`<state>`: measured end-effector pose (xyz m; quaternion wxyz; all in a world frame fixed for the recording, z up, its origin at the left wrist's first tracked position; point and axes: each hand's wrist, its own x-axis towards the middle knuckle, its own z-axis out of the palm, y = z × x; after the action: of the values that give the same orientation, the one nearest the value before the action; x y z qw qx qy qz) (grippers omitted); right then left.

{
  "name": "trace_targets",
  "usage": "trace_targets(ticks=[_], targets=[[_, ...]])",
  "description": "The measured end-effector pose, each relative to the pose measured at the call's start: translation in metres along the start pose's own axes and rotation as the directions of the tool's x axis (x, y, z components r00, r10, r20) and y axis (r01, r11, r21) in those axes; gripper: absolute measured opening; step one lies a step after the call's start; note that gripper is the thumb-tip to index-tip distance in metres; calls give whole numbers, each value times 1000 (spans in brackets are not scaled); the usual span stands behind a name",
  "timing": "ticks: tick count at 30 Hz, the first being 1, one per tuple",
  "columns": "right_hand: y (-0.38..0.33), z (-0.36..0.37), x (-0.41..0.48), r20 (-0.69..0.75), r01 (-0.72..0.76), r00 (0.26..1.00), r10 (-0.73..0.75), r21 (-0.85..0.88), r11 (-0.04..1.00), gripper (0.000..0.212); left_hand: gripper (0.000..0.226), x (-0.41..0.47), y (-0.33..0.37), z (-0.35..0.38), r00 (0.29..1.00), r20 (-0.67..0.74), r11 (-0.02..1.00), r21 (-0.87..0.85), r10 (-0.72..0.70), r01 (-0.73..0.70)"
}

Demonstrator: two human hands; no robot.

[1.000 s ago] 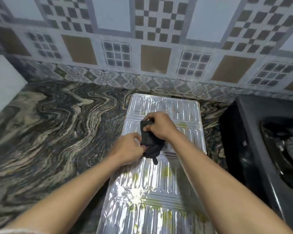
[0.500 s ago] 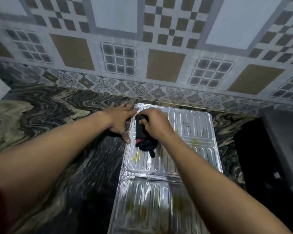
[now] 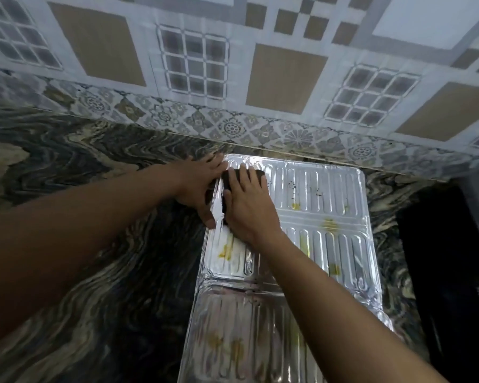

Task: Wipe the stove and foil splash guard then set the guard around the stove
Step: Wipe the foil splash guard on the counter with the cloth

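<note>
Foil splash guard [image 3: 324, 217] lies flat on the marbled worktop [image 3: 94, 272], far end near the tiled wall [image 3: 260, 78], yellow stains on it. Right hand [image 3: 249, 205] presses a dark cloth [image 3: 230, 178] onto its far-left corner, fingers flat and together. Left hand [image 3: 197, 183] steadies the left edge, fingers extended.

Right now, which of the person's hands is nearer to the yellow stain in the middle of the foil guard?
The right hand. It presses a dark cloth on the foil splash guard, left of that stain. The left hand rests farther left, at the guard's edge.
</note>
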<state>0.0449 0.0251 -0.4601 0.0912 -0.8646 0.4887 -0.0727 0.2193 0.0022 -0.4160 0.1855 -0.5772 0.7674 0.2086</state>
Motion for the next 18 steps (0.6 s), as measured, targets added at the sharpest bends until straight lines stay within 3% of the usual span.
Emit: trace_targets(ticks=[9, 18], targets=[[67, -15, 5, 22, -200, 979, 201, -19, 980, 59, 161, 2, 9, -7, 998, 50, 994, 111, -25, 19], [142, -40, -31, 14, -452, 892, 452, -2, 892, 58, 159, 0, 17, -10, 997, 76, 995, 98, -20, 12]])
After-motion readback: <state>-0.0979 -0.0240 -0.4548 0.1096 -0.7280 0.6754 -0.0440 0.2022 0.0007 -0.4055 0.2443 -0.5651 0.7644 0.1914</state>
